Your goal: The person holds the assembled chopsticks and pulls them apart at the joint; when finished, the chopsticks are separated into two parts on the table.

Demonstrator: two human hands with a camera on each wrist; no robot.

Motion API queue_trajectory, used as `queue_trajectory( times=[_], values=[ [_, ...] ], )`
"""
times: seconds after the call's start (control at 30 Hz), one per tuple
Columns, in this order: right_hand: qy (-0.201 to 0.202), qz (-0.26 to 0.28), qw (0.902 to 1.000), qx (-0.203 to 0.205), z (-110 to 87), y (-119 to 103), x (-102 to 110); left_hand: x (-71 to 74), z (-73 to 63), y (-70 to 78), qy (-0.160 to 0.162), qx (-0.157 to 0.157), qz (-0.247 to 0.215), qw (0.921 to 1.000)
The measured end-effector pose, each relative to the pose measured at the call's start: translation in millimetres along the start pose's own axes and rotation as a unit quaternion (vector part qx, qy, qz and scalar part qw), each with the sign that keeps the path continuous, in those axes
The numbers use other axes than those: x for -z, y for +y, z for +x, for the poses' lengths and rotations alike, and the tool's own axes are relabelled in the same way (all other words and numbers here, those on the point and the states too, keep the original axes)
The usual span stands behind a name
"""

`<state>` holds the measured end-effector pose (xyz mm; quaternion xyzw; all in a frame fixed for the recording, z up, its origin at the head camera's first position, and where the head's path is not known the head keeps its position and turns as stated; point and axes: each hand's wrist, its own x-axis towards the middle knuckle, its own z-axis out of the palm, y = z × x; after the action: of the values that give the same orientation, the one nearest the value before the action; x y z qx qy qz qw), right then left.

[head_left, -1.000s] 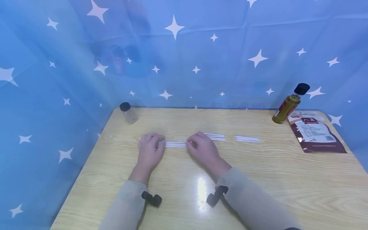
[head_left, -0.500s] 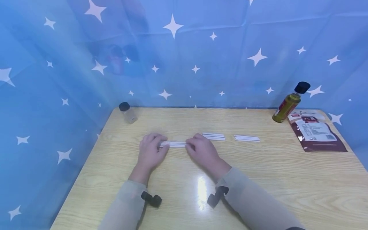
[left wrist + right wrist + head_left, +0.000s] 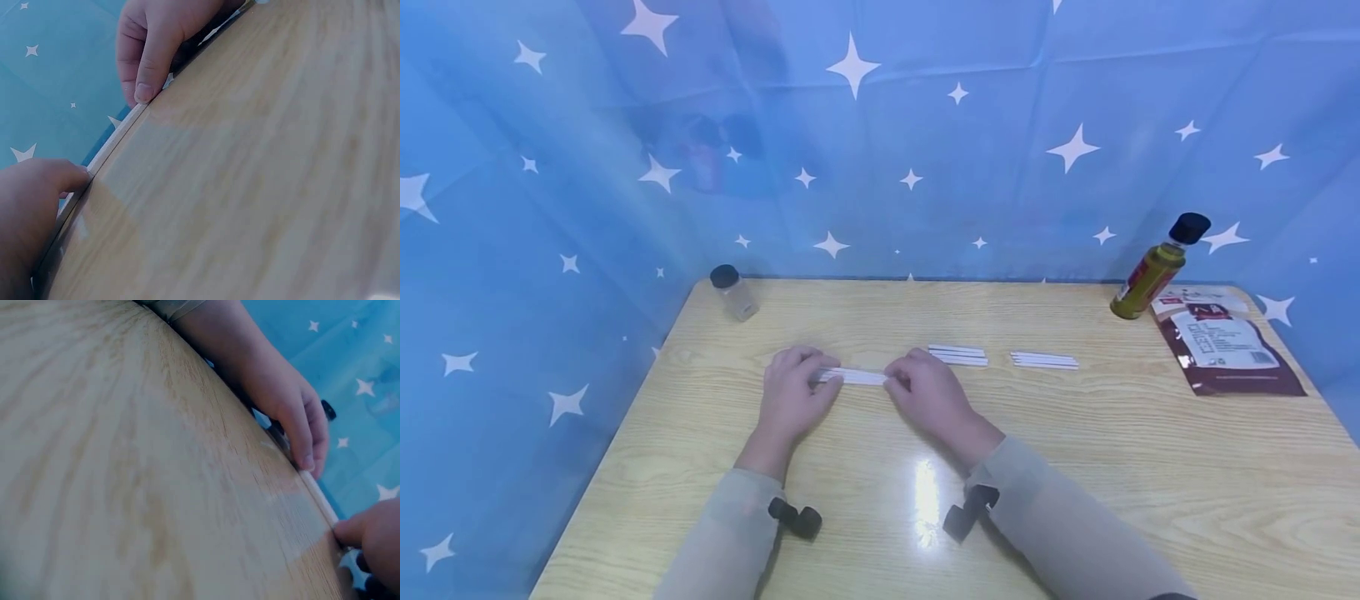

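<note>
In the head view, a row of thin white sticks [image 3: 863,377] lies crosswise between my two hands, its strips close together. My left hand [image 3: 793,387] pinches the left end, thumb at the near side and fingers at the far side. At the other end, my right hand [image 3: 928,392] pinches the sticks between thumb and fingers. From the left wrist view, a pale stick edge [image 3: 115,140] runs low along the tabletop from one hand to the other. The right wrist view also shows both thumbs against this stick edge [image 3: 320,497]. The stick ends are hidden by fingers.
To the right lie two more groups of white sticks, a nearer group [image 3: 958,356] and a farther group [image 3: 1045,361]. A black-capped jar [image 3: 740,300] stands back left. At the back right are an oil bottle [image 3: 1148,279] and a maroon-and-white packet [image 3: 1225,346] on the wooden table [image 3: 1075,467].
My left thumb has shifted slightly right along the near side of the sticks. The strips now sit closer together and slightly tilted. My right hand has barely moved.
</note>
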<state>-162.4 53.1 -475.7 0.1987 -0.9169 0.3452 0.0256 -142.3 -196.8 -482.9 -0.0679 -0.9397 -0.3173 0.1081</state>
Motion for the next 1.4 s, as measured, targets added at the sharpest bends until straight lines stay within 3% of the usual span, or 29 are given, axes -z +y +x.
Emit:
queue_trajectory(
  times=[0.6,0.83,1.07,1.4],
  values=[
    [0.010,-0.009,0.9998,0.018,-2.8,-0.2,-0.8,0.4,0.7,1.2,0.015,0.018,-0.017,0.9996],
    [0.025,0.026,0.9993,0.002,-3.8,0.5,0.7,2.7,1.0,2.3,0.040,0.027,-0.047,0.9977],
    [0.053,0.055,0.9971,0.007,-4.2,1.8,2.7,2.7,0.1,2.2,0.041,0.036,-0.068,0.9962],
    [0.062,0.080,0.9948,0.008,-5.1,3.2,3.7,0.7,0.7,-0.3,0.053,0.020,-0.035,0.9978]
  ],
)
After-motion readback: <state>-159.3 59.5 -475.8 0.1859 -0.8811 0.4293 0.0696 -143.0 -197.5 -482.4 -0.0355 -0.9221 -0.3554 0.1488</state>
